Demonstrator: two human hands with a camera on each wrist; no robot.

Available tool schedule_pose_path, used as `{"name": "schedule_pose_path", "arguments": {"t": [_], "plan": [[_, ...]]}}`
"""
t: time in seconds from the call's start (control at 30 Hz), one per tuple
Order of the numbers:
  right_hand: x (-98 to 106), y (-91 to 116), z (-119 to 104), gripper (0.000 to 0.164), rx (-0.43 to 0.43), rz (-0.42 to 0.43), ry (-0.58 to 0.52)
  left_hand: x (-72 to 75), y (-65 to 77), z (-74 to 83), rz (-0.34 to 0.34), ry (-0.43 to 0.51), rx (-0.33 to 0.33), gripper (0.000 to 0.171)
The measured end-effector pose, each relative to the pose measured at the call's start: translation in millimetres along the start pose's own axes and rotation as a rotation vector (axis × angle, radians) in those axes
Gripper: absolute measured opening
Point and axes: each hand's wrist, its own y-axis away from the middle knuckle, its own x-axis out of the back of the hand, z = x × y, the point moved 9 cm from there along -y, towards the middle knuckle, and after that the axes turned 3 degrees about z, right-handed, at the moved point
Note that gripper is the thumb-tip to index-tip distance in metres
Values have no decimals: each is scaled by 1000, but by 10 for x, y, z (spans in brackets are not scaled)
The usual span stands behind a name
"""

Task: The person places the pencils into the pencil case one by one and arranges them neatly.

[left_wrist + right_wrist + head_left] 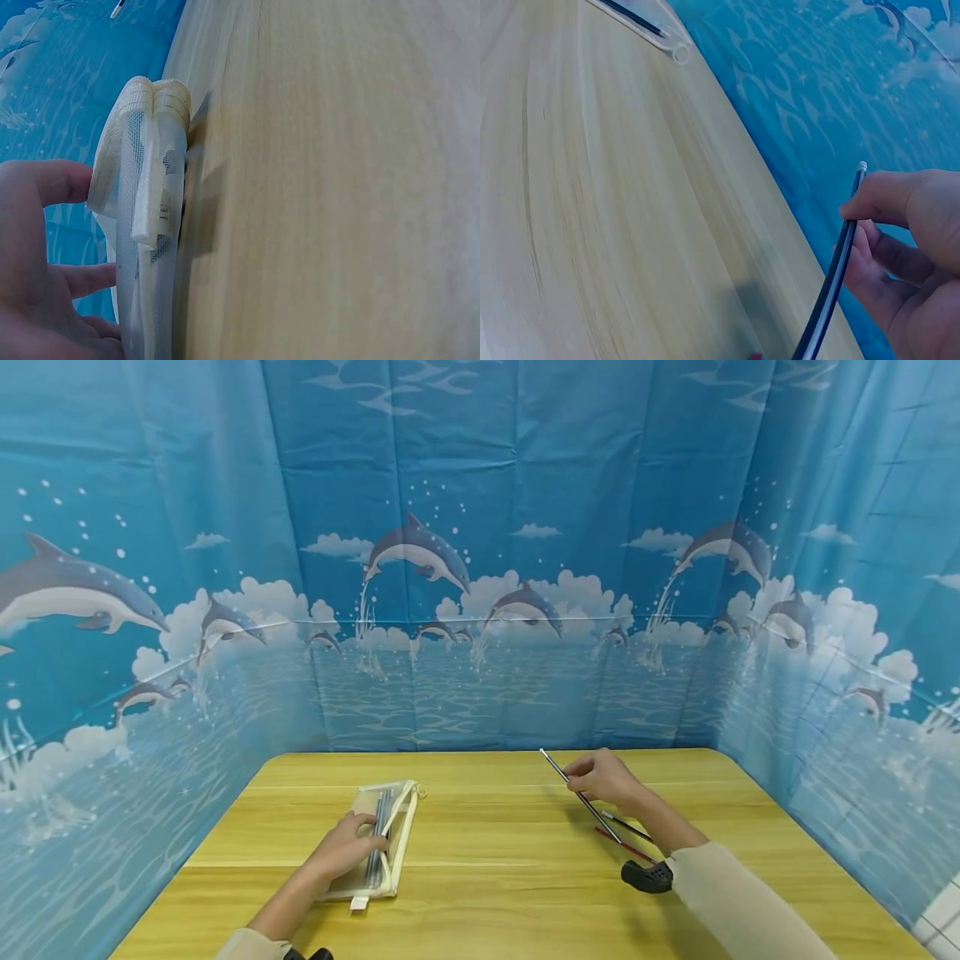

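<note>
A translucent zip pencil case (401, 852) with a cream-white edge lies on the left of the table, several dark pencils (377, 852) showing inside. My left hand (347, 850) rests on it from above, fingers apart, fingertips at the zip edge. In the left wrist view, two fingers touch the raised edge of the case (154, 187). With thumb and fingertips my right hand (603, 778) pinches a dark, shiny pencil (831, 292) near its white-tipped upper end. This pencil slants down over another dark pencil (633, 828) and a red pencil (630, 846) on the table.
A black wrist device (647, 877) sits at my right cuff, close to the red pencil. The wood-grain table (487, 860) has its far edge against a blue dolphin-print curtain (480, 693), which also runs along both sides.
</note>
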Motion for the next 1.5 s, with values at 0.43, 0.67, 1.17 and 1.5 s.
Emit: {"name": "schedule_pose_path", "arguments": {"t": [0.43,0.67,1.17,1.5], "plan": [[-296,-55,-93,28,-37,1,-98,3,-7,-5,0,-2,-3,65],[-479,-100,-106,28,-36,-9,-125,-19,-18,-25,-8,-5,9,64],[-822,-146,-221,29,8,-65,-161,-11,-10,-10,-2,-4,8,63],[-1095,-144,-235,31,15,-127,-218,11,28,8,1,-12,0,65]]}}
